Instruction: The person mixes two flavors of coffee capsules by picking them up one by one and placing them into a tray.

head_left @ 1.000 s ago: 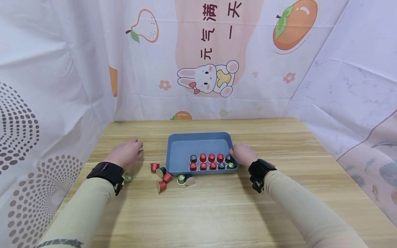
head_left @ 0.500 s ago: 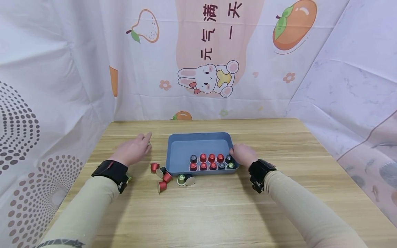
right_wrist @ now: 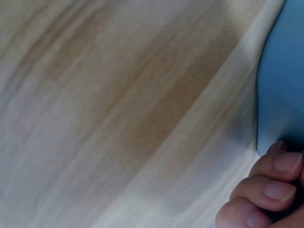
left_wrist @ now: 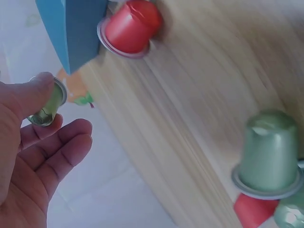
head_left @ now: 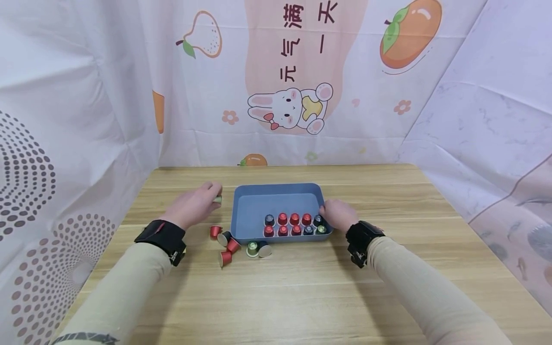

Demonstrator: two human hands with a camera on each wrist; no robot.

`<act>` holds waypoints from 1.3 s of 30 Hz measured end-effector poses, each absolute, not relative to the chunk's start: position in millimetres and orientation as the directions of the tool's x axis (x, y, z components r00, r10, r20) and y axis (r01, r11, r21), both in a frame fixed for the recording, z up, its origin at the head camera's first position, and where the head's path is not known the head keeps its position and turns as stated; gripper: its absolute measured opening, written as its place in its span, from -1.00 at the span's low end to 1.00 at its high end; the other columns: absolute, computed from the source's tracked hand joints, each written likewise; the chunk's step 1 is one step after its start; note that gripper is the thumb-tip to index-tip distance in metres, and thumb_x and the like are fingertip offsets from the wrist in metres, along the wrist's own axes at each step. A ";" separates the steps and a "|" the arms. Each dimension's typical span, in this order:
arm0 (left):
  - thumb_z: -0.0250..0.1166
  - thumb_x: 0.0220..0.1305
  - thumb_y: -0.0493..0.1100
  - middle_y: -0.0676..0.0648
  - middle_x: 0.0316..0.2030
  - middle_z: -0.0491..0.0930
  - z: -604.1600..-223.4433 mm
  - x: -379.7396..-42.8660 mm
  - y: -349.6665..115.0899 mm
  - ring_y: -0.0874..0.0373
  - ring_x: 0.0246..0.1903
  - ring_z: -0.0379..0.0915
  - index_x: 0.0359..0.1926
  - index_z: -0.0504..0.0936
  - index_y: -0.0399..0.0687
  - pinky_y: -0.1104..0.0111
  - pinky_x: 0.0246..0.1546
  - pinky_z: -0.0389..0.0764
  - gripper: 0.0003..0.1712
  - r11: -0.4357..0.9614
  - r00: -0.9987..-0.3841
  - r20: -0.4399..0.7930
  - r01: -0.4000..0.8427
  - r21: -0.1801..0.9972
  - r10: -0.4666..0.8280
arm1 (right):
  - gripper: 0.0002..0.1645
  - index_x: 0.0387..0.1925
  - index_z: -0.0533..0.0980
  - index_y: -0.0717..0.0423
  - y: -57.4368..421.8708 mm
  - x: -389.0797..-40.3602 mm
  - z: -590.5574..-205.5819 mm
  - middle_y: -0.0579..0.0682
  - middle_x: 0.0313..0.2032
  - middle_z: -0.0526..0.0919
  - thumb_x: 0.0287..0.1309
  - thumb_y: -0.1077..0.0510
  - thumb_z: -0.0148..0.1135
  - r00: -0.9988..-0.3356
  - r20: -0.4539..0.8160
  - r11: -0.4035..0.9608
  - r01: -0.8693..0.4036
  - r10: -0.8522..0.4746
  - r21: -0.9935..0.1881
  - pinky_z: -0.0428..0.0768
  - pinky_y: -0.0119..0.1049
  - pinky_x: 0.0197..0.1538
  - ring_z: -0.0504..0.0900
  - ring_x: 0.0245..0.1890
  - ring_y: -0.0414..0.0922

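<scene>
My left hand (head_left: 194, 205) pinches a green coffee capsule (left_wrist: 51, 102) between thumb and index finger, its other fingers loosely bent. It hovers above the table, just left of the blue tray (head_left: 254, 206). In the tray's front right part, red, dark and green capsules (head_left: 294, 219) stand in two rows, rims down. At the tray's right wall, my right hand (head_left: 339, 215) holds the edge with curled fingers; in the right wrist view the fingers (right_wrist: 266, 190) bend beside the blue wall (right_wrist: 285, 80), and the thumb's contact is hidden.
Loose red capsules (head_left: 225, 258), a green one (head_left: 252, 248) and dark ones (head_left: 264, 249) lie by the tray's front left corner. More green capsules (left_wrist: 270, 152) sit below the left wrist. A printed cloth (head_left: 207, 105) hangs behind the wooden table (head_left: 280, 297).
My left hand has moved right, toward the tray, carrying the green capsule. The right hand and the tray have stayed in place.
</scene>
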State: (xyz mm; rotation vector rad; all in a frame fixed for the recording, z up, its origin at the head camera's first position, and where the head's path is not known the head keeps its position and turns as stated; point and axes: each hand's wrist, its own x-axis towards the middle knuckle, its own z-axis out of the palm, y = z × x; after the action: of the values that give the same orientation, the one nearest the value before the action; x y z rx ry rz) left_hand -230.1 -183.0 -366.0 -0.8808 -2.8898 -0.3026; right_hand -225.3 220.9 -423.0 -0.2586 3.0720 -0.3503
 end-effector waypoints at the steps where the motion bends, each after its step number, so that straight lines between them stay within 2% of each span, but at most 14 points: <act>1: 0.38 0.37 -0.18 -0.06 -0.20 0.53 -365.3 -229.5 -180.6 0.11 -0.40 0.50 -0.07 0.46 -0.06 0.26 -0.37 0.56 -0.75 0.809 -0.822 0.159 0.568 0.154 0.547 | -0.54 -0.70 0.27 0.02 220.8 -225.3 -423.0 0.05 -0.53 0.53 0.38 0.16 0.02 -0.985 -0.018 0.961 -0.161 -0.169 -0.226 0.54 -0.01 -0.34 0.48 -0.52 -0.03; 9: 0.47 0.21 -0.34 -0.05 -0.21 0.47 -363.1 -227.3 -162.7 0.12 -0.36 0.49 0.00 0.61 -0.03 0.31 -0.36 0.57 -0.64 0.766 -0.774 0.161 0.632 0.121 0.613 | -0.54 -0.70 0.26 0.01 221.9 -226.3 -422.5 0.04 -0.55 0.51 0.38 0.15 0.01 -0.986 -0.020 0.961 -0.159 -0.168 -0.227 0.52 -0.02 -0.34 0.48 -0.52 -0.03; 14: 0.48 0.19 -0.34 -0.03 -0.20 0.48 -363.3 -226.0 -153.8 0.15 -0.33 0.55 -0.11 0.64 -0.06 0.32 -0.26 0.64 -0.72 0.738 -0.745 0.158 0.665 0.111 0.648 | -0.53 -0.70 0.24 0.01 221.7 -225.9 -422.9 0.03 -0.55 0.50 0.38 0.15 0.01 -0.985 -0.022 0.961 -0.159 -0.168 -0.226 0.52 -0.03 -0.33 0.47 -0.52 -0.03; 21: 0.49 0.17 -0.35 -0.05 -0.19 0.50 -362.9 -223.6 -143.7 0.13 -0.26 0.57 -0.16 0.65 -0.06 0.31 -0.16 0.67 -0.75 0.703 -0.721 0.127 0.692 0.164 0.681 | -0.54 -0.69 0.24 0.02 220.6 -224.8 -421.3 0.04 -0.57 0.48 0.38 0.16 0.01 -0.985 -0.020 0.961 -0.162 -0.171 -0.225 0.52 -0.03 -0.34 0.46 -0.53 -0.03; 32: 0.36 0.35 -0.28 -0.05 -0.14 0.52 -366.8 -218.8 -119.2 0.14 -0.29 0.52 -0.07 0.71 -0.08 0.28 -0.14 0.65 -0.84 0.672 -0.683 0.071 0.728 0.137 0.727 | -0.53 -0.71 0.24 0.02 218.8 -224.1 -420.4 0.04 -0.57 0.49 0.38 0.18 0.01 -0.985 -0.016 0.962 -0.161 -0.169 -0.219 0.53 -0.02 -0.34 0.46 -0.54 -0.04; 39: 0.36 0.36 -0.25 -0.04 -0.13 0.55 -372.1 -214.9 -111.2 0.17 -0.27 0.55 -0.07 0.75 -0.07 0.31 -0.12 0.66 -0.84 0.664 -0.673 0.049 0.737 0.129 0.738 | -0.54 -0.70 0.26 0.03 218.2 -222.9 -420.3 0.05 -0.55 0.52 0.38 0.18 0.01 -0.985 -0.010 0.963 -0.168 -0.174 -0.213 0.55 0.01 -0.33 0.47 -0.53 -0.03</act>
State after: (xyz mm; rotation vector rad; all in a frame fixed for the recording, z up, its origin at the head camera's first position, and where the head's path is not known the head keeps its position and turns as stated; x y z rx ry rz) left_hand -214.9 -111.2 -372.1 -1.2723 -2.8723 -0.2180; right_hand -222.9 218.2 -420.3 -0.2687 3.0841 -0.3305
